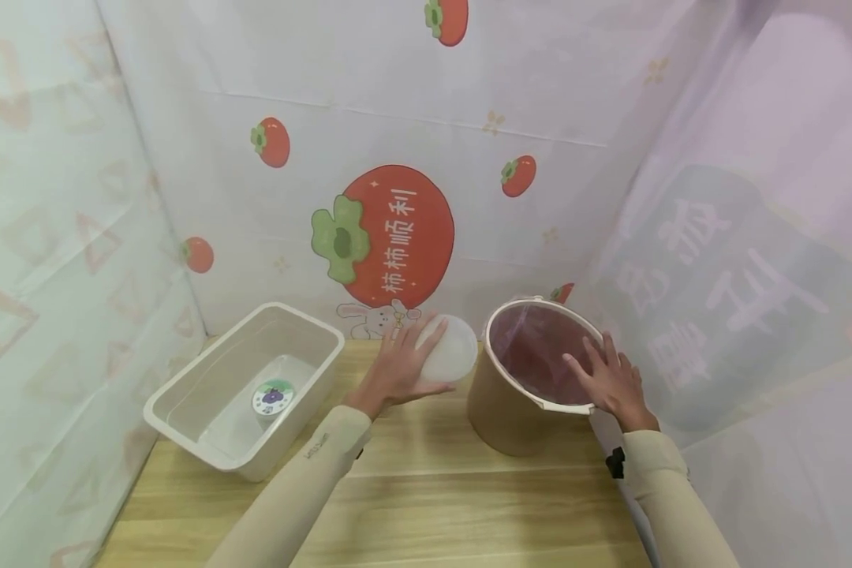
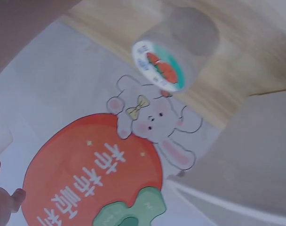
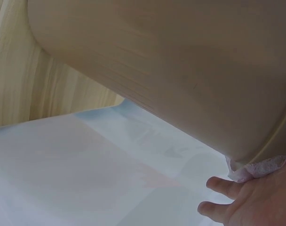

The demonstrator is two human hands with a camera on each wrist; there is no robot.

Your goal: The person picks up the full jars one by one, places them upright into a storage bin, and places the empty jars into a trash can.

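In the head view my left hand (image 1: 401,367) holds a round, whitish, translucent container (image 1: 450,349), thumb below and fingers above it. At the left wrist view's edge, a sliver of it shows by the fingertips. A small tub with a persimmon label (image 2: 166,56) stands on the table in that view; from the head my hand and arm hide it. My right hand (image 1: 614,386) is at the right rim of a brown bin (image 1: 507,422) with a thin purplish liner (image 1: 539,347). Its fingers are spread. In the right wrist view two straight fingers (image 3: 223,186) extend beside the liner's edge.
A deep white rectangular basin (image 1: 184,438) stands at the left of the wooden table (image 1: 426,513). Inside it is a small tub with a purple fruit label (image 1: 273,397). White printed cloth (image 1: 369,118) hangs behind and at both sides.
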